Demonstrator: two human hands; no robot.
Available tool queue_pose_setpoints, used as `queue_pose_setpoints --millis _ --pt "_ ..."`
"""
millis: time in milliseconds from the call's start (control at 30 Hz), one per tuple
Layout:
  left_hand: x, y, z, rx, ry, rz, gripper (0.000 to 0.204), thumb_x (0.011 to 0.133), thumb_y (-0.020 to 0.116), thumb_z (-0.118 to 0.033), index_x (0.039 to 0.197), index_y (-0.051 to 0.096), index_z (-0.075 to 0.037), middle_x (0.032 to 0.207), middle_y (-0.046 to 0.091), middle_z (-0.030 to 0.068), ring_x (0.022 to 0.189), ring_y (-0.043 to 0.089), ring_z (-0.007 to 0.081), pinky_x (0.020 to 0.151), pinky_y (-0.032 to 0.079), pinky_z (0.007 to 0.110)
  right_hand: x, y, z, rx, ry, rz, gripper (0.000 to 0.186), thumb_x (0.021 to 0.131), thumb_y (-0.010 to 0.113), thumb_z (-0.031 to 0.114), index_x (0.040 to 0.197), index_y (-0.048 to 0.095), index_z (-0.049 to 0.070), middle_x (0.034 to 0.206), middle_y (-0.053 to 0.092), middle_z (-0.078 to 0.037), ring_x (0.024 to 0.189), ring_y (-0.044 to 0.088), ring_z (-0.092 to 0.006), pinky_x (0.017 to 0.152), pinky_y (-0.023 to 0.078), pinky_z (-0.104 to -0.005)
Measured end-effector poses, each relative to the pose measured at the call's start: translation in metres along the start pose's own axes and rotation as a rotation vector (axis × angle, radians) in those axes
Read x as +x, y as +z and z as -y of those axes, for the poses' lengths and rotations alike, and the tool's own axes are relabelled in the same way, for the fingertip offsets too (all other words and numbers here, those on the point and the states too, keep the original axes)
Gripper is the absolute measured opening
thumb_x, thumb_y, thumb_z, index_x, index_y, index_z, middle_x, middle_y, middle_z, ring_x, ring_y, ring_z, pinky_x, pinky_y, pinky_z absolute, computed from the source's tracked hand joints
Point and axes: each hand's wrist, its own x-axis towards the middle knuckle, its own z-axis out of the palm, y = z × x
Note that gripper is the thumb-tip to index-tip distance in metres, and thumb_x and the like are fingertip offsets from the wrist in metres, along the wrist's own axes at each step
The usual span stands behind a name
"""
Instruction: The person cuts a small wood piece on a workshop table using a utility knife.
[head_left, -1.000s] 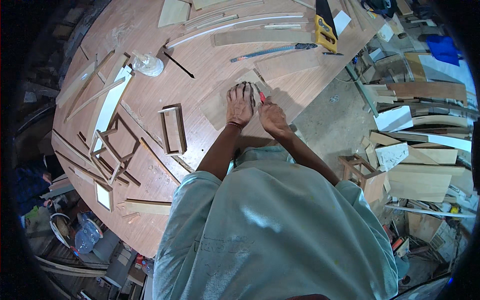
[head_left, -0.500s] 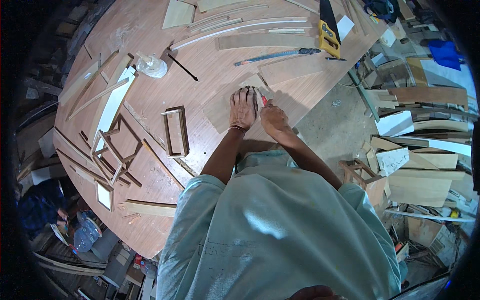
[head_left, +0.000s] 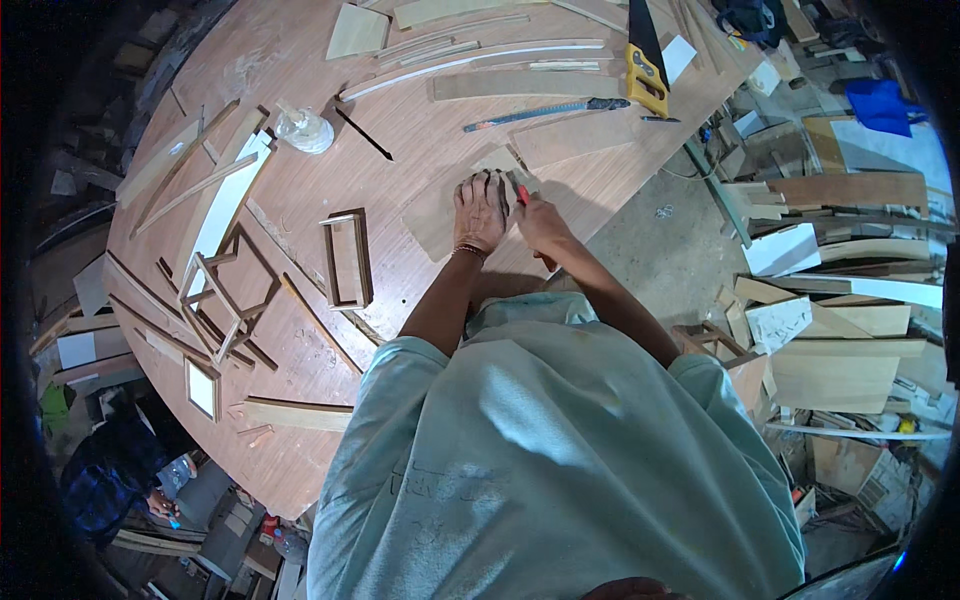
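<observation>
My left hand (head_left: 481, 212) presses down on a thin greyish-brown sheet (head_left: 428, 222) on the table, its fingers stretched forward and slightly bent. A dark edge shows beside its fingertips; I cannot make out what it belongs to. Close on its right, my right hand (head_left: 542, 225) is closed around a slim red-handled tool (head_left: 522, 194). The tool's red end shows above the fist and an orange-red part below it; its working tip is hidden against the sheet. Left of my hands stands a small rectangular wooden frame (head_left: 366, 262).
A yellow-handled handsaw (head_left: 648, 85), a blue long-bladed tool (head_left: 540, 113) and wood strips (head_left: 515, 88) lie at the far side. A plastic jar (head_left: 304, 131) and frame pieces (head_left: 215, 290) are leftward. Boards (head_left: 835, 375) stack at right; another person's hand (head_left: 160, 503) shows lower left.
My right hand has drawn slightly nearer to me, and more of the red tool shows. My left hand stays pressed on the sheet. The other person at lower left has shifted right.
</observation>
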Motion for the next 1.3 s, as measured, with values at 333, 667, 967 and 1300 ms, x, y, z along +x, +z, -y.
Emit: queue_pose_setpoints --millis 333,667,967,1300 --pt "0.000 -0.002 -0.001 0.024 0.021 0.000 0.054 0.066 0.054 -0.023 0.113 0.037 -0.002 0.107 0.039 0.0156 0.103 0.036 0.0301 0.090 0.025 0.042 0.003 0.026 -0.031 -0.303 -0.328 -0.375 0.038 0.081 0.041 0.027 0.089 0.043 -0.010 0.065 0.054 -0.026 0.063 0.056 -0.0390 0.055 0.046 -0.0435" --pt "0.001 -0.004 -0.002 0.003 -0.013 0.049 0.060 0.062 0.059 -0.023 0.113 0.036 -0.002 0.110 0.038 0.0151 0.105 0.035 0.0293 0.091 0.024 0.041 0.009 0.029 -0.034 -0.339 -0.255 -0.328 0.039 0.080 0.039 0.030 0.092 0.045 -0.006 0.074 0.056 -0.023 0.070 0.056 -0.0346 0.063 0.046 -0.0407" --pt "0.001 -0.003 -0.003 0.008 -0.010 0.025 0.049 0.068 0.050 -0.019 0.112 0.038 -0.001 0.108 0.040 0.0156 0.104 0.035 0.0294 0.090 0.024 0.042 0.005 0.028 -0.034 -0.315 -0.316 -0.305 0.044 0.082 0.037 0.031 0.095 0.042 -0.011 0.070 0.055 -0.025 0.066 0.056 -0.0367 0.061 0.046 -0.0412" --pt "0.001 0.003 0.002 0.013 0.029 -0.034 0.041 0.075 0.046 -0.019 0.111 0.038 -0.003 0.106 0.040 0.0159 0.101 0.037 0.0302 0.087 0.026 0.041 0.012 0.035 -0.023 -0.546 -0.191 -0.314 0.036 0.078 0.036 0.016 0.102 0.041 -0.011 0.074 0.056 -0.025 0.068 0.058 -0.0350 0.060 0.048 -0.0396"
